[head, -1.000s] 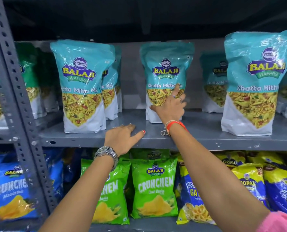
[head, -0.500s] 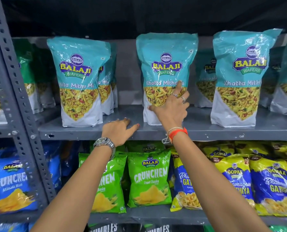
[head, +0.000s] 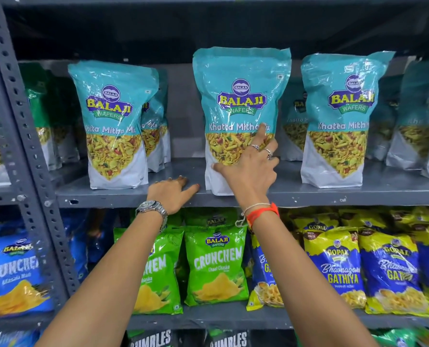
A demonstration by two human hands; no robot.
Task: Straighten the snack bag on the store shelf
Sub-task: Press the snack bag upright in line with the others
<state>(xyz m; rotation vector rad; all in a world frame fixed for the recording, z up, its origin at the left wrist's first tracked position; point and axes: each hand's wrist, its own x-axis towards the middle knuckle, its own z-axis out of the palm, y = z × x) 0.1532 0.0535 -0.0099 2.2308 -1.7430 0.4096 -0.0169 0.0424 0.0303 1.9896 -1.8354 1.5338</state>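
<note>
A teal Balaji Khatta Mitha Mix bag (head: 241, 96) stands upright at the front of the grey upper shelf (head: 333, 195), in the middle of the row. My right hand (head: 251, 169) lies flat against the bag's lower front, fingers spread, thumb at its lower left edge, forefinger pointing up at the printed name. My left hand (head: 173, 194) rests palm down on the shelf's front edge just left of the bag, holding nothing. It wears a metal watch.
Matching teal bags stand to the left (head: 113, 126) and right (head: 341, 121), with more behind them. A perforated grey upright (head: 30, 146) runs down the left. The lower shelf holds green Crunchem bags (head: 216, 264), blue bags and yellow-blue Gathiya bags (head: 336, 269).
The middle teal bag has come forward to the shelf's front with my right hand on it. My left hand stays on the shelf edge. The view has moved closer.
</note>
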